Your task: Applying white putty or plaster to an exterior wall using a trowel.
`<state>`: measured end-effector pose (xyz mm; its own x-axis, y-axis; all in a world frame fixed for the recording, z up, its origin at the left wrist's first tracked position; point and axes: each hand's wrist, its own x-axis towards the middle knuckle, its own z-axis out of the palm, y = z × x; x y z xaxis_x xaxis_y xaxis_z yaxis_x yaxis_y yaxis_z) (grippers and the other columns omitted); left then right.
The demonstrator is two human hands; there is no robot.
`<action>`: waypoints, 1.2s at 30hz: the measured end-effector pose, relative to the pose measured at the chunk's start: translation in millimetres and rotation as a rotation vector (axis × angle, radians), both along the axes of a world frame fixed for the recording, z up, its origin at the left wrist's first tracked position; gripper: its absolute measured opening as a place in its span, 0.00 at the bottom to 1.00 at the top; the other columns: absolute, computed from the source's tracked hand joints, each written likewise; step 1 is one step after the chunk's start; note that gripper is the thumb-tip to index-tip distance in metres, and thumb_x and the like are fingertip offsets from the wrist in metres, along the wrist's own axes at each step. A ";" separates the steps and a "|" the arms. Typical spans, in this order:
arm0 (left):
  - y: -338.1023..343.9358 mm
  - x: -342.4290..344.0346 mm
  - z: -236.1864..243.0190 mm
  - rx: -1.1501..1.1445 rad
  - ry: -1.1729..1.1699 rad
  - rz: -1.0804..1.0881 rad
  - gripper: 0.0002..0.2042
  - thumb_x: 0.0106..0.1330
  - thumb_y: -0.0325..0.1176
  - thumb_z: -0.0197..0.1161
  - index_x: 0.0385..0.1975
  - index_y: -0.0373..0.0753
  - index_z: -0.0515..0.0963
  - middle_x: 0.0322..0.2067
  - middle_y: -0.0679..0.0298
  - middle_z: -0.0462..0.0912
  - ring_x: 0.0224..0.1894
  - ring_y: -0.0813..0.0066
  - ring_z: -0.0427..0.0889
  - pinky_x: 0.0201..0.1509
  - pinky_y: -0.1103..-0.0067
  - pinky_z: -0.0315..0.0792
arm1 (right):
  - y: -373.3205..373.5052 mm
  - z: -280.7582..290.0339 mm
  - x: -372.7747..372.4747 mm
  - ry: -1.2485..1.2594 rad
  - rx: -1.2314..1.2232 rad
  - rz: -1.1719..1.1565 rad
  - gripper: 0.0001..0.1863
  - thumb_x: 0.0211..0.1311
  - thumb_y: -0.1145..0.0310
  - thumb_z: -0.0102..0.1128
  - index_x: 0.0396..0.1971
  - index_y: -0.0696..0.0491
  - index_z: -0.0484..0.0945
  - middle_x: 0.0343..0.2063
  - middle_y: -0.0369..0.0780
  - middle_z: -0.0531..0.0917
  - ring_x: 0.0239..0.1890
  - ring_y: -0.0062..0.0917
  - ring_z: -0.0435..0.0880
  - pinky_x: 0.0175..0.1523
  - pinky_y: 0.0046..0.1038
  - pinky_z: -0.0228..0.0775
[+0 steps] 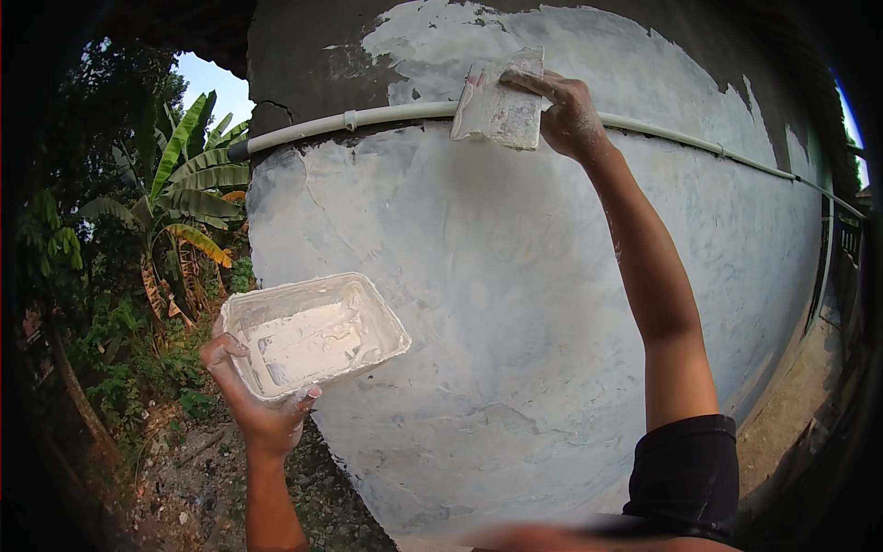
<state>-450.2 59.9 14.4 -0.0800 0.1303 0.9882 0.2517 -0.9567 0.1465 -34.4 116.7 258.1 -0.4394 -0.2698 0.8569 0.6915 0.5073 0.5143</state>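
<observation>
My left hand (262,405) grips a rectangular plastic tub (391,339) by its near left corner, thumb along the front side. Pale, creamy plaster (317,345) coats the tub's inside and rim. Raised high, my right hand (572,115) is closed on the edge of a flat, plaster-smeared spreader (501,106). The spreader is in front of the white pipe and close to the wall (515,294); whether it touches the wall I cannot tell. White smears mark both hands.
A white pipe (368,117) runs across the wall, held by clips. Bare grey cement (317,55) shows above at the left. Banana plants (189,175) and stony ground (207,478) lie past the wall's left edge. A narrow strip of ground (791,396) follows the wall at right.
</observation>
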 end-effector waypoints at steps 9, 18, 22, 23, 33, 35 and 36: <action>-6.1 -2.7 -7.1 -0.099 -0.080 -0.079 0.45 0.49 0.57 0.77 0.54 0.42 0.51 0.46 0.63 0.55 0.58 0.66 0.61 0.63 0.69 0.60 | 20.4 -27.3 42.1 -0.015 0.004 -0.060 0.29 0.44 0.83 0.66 0.52 0.52 0.80 0.42 0.45 0.86 0.44 0.41 0.85 0.51 0.35 0.78; -7.8 16.5 -61.8 -0.207 -0.029 -0.046 0.42 0.44 0.33 0.83 0.48 0.45 0.51 0.45 0.64 0.56 0.57 0.69 0.64 0.60 0.73 0.68 | -0.4 -91.5 -98.1 -0.008 -0.141 0.231 0.16 0.50 0.80 0.66 0.42 0.53 0.82 0.37 0.41 0.86 0.39 0.37 0.86 0.46 0.32 0.80; -3.2 13.1 -95.3 -0.311 -0.119 -0.160 0.43 0.42 0.28 0.83 0.49 0.46 0.51 0.53 0.60 0.58 0.62 0.64 0.65 0.63 0.70 0.70 | -16.2 -179.6 -105.6 0.095 -0.578 0.465 0.10 0.53 0.76 0.65 0.37 0.58 0.82 0.33 0.40 0.86 0.37 0.29 0.87 0.46 0.28 0.79; -7.2 8.9 -105.2 -0.323 -0.136 -0.169 0.43 0.42 0.27 0.82 0.49 0.48 0.52 0.55 0.59 0.59 0.63 0.62 0.64 0.64 0.66 0.69 | -20.8 -199.1 -107.8 0.132 -0.704 0.547 0.09 0.54 0.75 0.65 0.36 0.58 0.82 0.32 0.40 0.86 0.37 0.27 0.87 0.46 0.26 0.78; -10.2 -23.0 -199.7 -0.428 -0.857 -0.701 0.38 0.60 0.51 0.59 0.70 0.45 0.56 0.65 0.57 0.61 0.66 0.53 0.63 0.67 0.57 0.62 | -28.2 -343.2 -159.2 0.267 -1.159 0.648 0.16 0.48 0.82 0.64 0.40 0.55 0.83 0.35 0.41 0.87 0.37 0.28 0.86 0.47 0.26 0.76; -12.0 -35.6 -207.6 -0.492 -0.932 -0.810 0.37 0.61 0.53 0.56 0.68 0.42 0.58 0.64 0.56 0.63 0.65 0.53 0.64 0.65 0.57 0.63 | -30.7 -355.0 -162.9 0.229 -1.164 0.555 0.17 0.48 0.82 0.64 0.41 0.55 0.83 0.37 0.41 0.87 0.40 0.27 0.85 0.51 0.27 0.75; -12.2 -40.9 -210.5 -0.540 -0.995 -0.938 0.36 0.63 0.55 0.53 0.67 0.40 0.59 0.63 0.55 0.64 0.63 0.52 0.66 0.64 0.57 0.65 | -32.1 -360.1 -164.0 0.192 -1.144 0.457 0.18 0.48 0.82 0.64 0.42 0.56 0.83 0.40 0.41 0.87 0.43 0.27 0.85 0.55 0.27 0.73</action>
<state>-491.1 47.8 -196.1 -0.3628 0.8448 0.3934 -0.8330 -0.4832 0.2694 -198.4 84.7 -102.0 -0.3436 0.5774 0.7406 0.3489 0.8107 -0.4701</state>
